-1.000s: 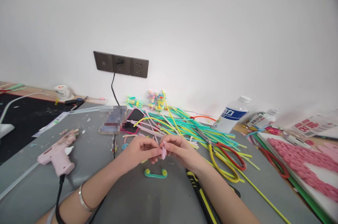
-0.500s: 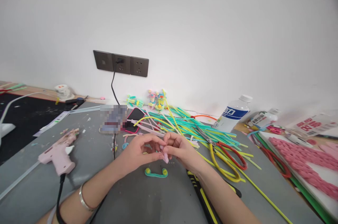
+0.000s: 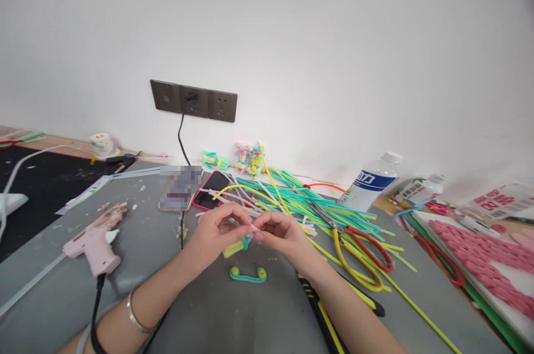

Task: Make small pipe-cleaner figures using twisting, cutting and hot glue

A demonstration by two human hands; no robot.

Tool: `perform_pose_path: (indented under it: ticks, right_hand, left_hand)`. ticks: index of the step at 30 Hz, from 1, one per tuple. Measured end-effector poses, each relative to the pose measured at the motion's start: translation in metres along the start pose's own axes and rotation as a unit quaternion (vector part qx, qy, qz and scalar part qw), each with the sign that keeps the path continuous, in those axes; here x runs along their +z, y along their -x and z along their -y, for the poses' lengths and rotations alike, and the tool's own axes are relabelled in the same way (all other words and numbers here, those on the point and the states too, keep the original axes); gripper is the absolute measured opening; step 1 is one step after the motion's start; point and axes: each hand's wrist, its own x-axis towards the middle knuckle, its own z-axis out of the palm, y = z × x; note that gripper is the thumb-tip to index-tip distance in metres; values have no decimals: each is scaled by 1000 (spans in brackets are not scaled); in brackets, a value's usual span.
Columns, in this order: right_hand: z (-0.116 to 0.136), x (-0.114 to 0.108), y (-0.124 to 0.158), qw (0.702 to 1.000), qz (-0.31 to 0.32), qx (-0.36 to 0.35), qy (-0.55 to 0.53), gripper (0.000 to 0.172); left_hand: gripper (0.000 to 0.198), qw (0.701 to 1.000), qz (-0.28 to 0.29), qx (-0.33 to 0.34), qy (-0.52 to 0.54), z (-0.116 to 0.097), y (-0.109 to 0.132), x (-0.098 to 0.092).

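Observation:
My left hand [image 3: 214, 233] and my right hand [image 3: 280, 237] meet over the grey table [image 3: 233, 320], fingertips pinched together on a small pink pipe-cleaner piece [image 3: 253, 228]. Under my left fingers hangs a short yellow and teal twisted piece [image 3: 236, 246]. On the table just below the hands lies a teal strip with yellow coiled ends [image 3: 247, 275]. A silver bangle sits on my left wrist [image 3: 134, 315].
A pink glue gun [image 3: 95, 240] lies at the left with its black cord. A pile of green and yellow pipe cleaners [image 3: 300, 203], yellow-and-red-handled scissors [image 3: 359, 254], a phone [image 3: 211, 190], a water bottle [image 3: 371, 180] and a pink woven board [image 3: 479, 254] lie behind and right.
My hands lifted a little and drew closer. The pink piece turned from hanging down to lying between the fingertips, and the yellow-teal piece now shows under my left hand.

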Motion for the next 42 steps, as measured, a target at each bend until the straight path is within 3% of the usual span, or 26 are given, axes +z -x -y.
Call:
perform_pose_path:
  ticks: [10, 14, 23, 31, 35, 42]
  right_hand:
    - [-1, 0, 0, 993, -75, -71, 61, 23]
    - [2, -1, 0, 993, -69, -66, 70, 24]
    - [-2, -3, 0, 998, -48, -33, 9, 22]
    - [-3, -4, 1, 999, -23, -44, -17, 31]
    - [-3, -5, 1, 999, -25, -24, -11, 27]
    - [-1, -1, 1, 1000, -12, 8, 19, 33]
  left_hand:
    - [19, 998, -11, -43, 34, -2, -2, -2]
    - [13, 997, -25, 31, -60, 2, -1, -2]
    - [8, 958, -47, 176, -220, 5, 0, -7]
    - [12, 942, -121, 184, -254, 4, 2, -11]
    - [10, 936, -113, 212, -256, 6, 1, -12]
    - [4, 900, -102, 334, -260, 12, -4, -11]
